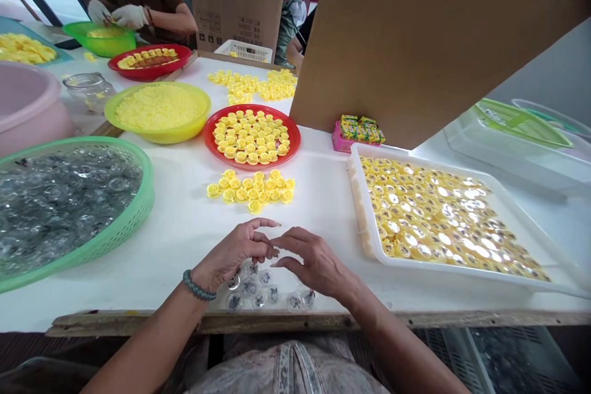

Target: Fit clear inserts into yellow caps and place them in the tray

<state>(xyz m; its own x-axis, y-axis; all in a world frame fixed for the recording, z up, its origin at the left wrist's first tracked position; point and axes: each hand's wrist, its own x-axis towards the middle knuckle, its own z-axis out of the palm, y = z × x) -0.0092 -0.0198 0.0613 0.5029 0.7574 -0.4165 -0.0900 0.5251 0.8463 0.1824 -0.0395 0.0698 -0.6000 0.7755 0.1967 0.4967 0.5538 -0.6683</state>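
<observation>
My left hand (242, 248), with a beaded bracelet (198, 286) at its wrist, is over the table's front part. Its top finger is stretched out, and the lower ones are bent. My right hand (316, 258) reaches in from the other side, thumb apart from its fingers, fingertips close to or touching the left ones. I see nothing held in either hand. Below them lie several clear round capsules (250, 286) with dark printed marks, partly hidden by the hands. Beyond are small yellow round cups (253, 189) in a loose cluster.
A red plate (213, 151) of yellow cups stands farther back. At left are a green basket (148, 197) of clear capsules and a yellow bowl (203, 112). A white tray (364, 231) of filled cups, a pink box (340, 140) and cardboard (406, 43) stand right. A gloved co-worker (132, 15) sits opposite.
</observation>
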